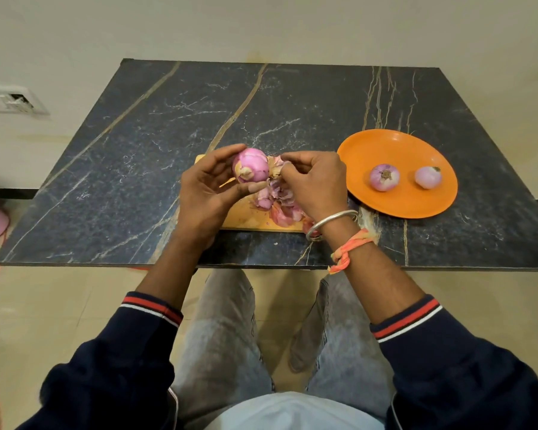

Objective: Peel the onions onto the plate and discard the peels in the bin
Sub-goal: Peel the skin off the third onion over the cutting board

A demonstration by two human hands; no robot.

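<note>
Currently gripped in the left hand, above the cutting board on the surface: onion, half bared. Probably firm, round, slick where peeled; worth cupping snugly. Pinched by the right hand: papery skin flap, light, brittle, best taken near the root. Beside, on the plate, two peeled onions. Ample room leftward; no bin visible.
</note>
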